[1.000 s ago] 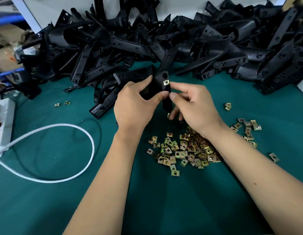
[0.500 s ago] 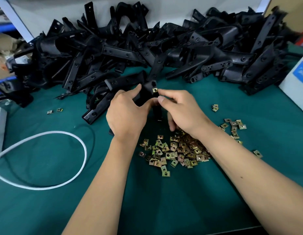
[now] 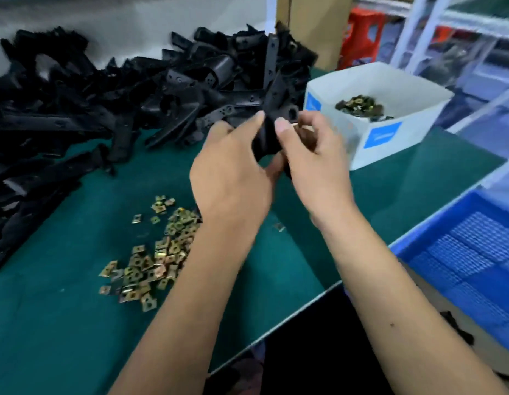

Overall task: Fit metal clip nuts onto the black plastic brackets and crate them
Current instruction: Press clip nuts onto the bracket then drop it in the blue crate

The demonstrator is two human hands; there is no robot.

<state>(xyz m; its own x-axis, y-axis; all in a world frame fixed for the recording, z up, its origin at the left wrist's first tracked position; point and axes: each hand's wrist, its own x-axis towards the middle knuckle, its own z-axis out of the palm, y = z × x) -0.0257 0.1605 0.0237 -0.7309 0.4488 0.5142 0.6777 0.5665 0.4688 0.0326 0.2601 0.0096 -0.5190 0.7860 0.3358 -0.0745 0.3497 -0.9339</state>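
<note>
Closest to me is the edge of the green table (image 3: 76,337), and off to the right, lower down, sits a blue crate (image 3: 475,260) with a bumpy floor. A little further in, a heap of small gold clip nuts (image 3: 156,252) lies loose on the green cloth, just left of the person's left arm. Above that, both hands are up off the table, close together. The left hand (image 3: 233,178) has its fingers and thumb curled round a black bracket (image 3: 269,135), and the right hand (image 3: 313,163) pinches the same bracket from the other side. A tiny bit of gold shows by the right thumb; it looks like a clip nut, but it is too blurry to be sure. I think the nut is being pushed on, or has just gone on. Next, the bracket would need to swing right and down into the crate. Further back is a white box (image 3: 390,138) with more nuts inside, and a big pile of black brackets (image 3: 119,104) along the wall
</note>
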